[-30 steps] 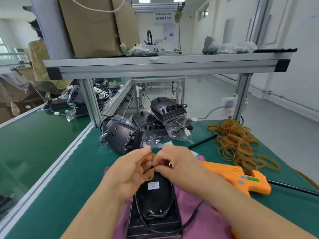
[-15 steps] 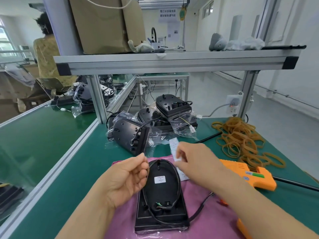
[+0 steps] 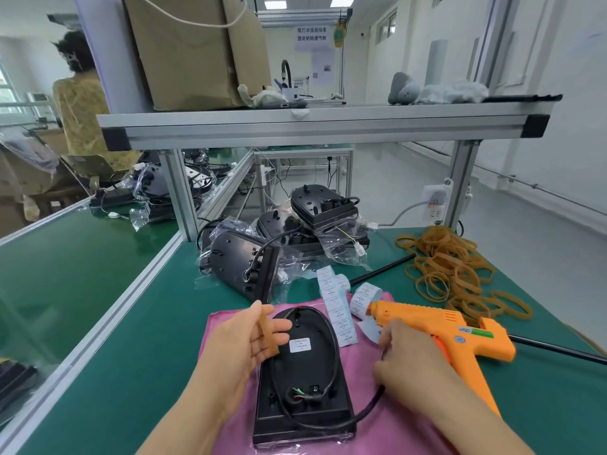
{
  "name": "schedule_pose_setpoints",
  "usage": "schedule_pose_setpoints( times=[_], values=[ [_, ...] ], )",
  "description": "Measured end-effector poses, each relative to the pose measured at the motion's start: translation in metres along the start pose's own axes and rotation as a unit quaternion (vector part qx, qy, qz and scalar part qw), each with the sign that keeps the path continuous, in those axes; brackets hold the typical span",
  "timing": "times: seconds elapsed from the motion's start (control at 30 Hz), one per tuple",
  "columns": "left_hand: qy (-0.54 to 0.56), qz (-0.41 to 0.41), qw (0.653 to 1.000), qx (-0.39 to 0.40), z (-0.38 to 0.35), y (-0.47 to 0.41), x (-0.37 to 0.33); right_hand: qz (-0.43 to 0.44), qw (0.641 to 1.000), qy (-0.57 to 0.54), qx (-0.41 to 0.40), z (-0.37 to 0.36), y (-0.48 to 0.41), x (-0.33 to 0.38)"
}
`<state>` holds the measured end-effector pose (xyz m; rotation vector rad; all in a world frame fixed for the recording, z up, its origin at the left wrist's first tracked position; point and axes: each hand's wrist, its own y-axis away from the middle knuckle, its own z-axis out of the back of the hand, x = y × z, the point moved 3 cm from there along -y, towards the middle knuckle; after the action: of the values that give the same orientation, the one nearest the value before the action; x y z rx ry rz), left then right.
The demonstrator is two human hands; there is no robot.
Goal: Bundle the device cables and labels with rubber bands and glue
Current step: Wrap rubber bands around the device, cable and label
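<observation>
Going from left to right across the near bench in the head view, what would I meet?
Left hand holding a rubber band → black device on the pink cloth → orange glue gun.

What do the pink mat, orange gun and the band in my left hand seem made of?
The pink mat looks like soft matte cloth, its edge rumpled. The orange gun seems hard moulded plastic, smooth, slightly shiny. The rubber band looks like tan matte rubber, thin and bending limply.
</observation>
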<state>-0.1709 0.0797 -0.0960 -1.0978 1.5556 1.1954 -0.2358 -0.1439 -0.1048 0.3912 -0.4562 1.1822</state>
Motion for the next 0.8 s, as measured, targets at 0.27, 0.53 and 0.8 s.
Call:
schedule_pose_setpoints(
  times=[0.27, 0.53, 0.8],
  values=[
    [-0.009, -0.025, 1.0, -0.007, 0.001, 0.0, 0.002, 0.093, 0.993, -0.064, -0.038, -0.01, -0.032, 0.043],
    [-0.032, -0.054, 0.998, -0.015, 0.001, 0.001, 0.007, 0.096, 0.993, -0.063, -0.012, -0.024, -0.044, 0.057],
    [-0.069, -0.093, 0.993, 0.0, -0.001, 0.005, 0.008, 0.037, 0.948, -0.285, 0.134, -0.022, -0.052, 0.072]
  ],
)
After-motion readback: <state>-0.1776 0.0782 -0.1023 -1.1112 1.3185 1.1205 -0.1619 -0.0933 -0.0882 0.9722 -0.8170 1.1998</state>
